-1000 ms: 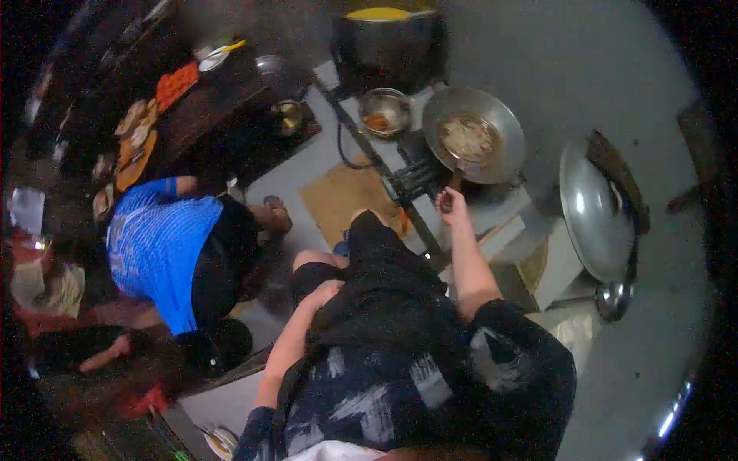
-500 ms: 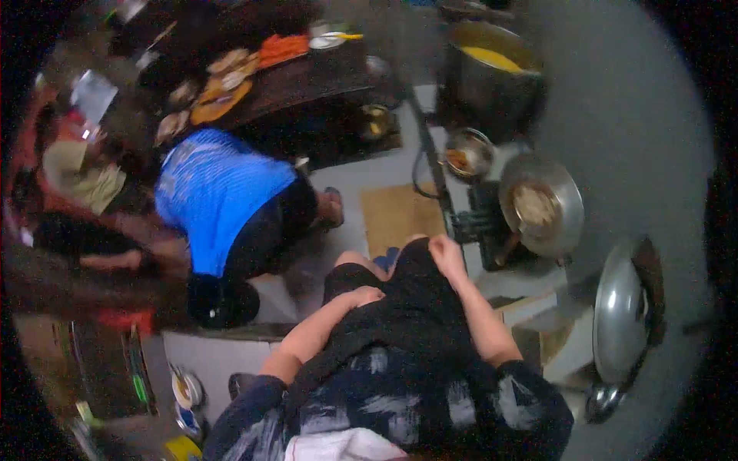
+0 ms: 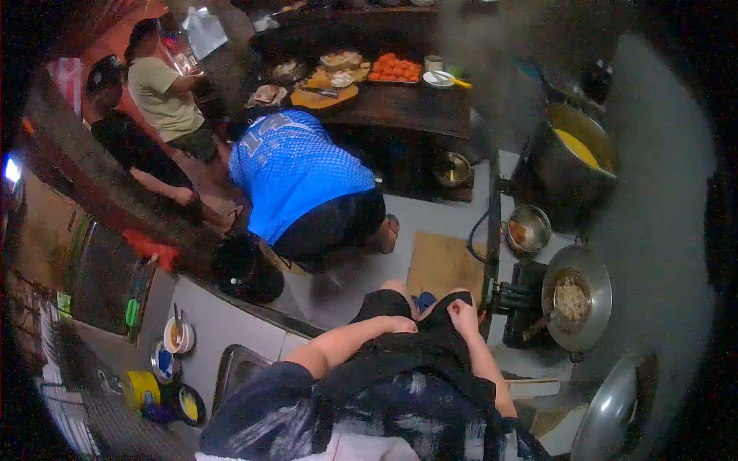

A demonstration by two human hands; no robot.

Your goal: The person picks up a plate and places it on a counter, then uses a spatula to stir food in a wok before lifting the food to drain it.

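Note:
My left hand (image 3: pixel 400 325) lies flat on my left thigh, over the black shorts (image 3: pixel 380 304). Its fingers are close to the cloth and partly out of sight. My right hand (image 3: pixel 462 317) rests by my right knee with its fingers curled in, and nothing shows in it. To the right of that hand stands a wide metal wok (image 3: pixel 596 307) holding pale food, with a ladle handle (image 3: pixel 536 329) across its rim. A smaller metal bowl (image 3: pixel 529 229) with reddish-brown scraps sits just beyond the wok.
Ahead, a person in a blue jersey (image 3: pixel 307 180) bends low beside a dark table (image 3: pixel 430 109) bearing orange pieces and a cutting board. A large pot (image 3: pixel 565 180) stands at far right; a metal lid (image 3: pixel 615 407) leans near me. Two people (image 3: pixel 165 96) (image 3: pixel 127 138) stand left.
My view has swung left and sharpened, so the scene sits further right. The people at left now show more fully. Both my hands stay on my lap.

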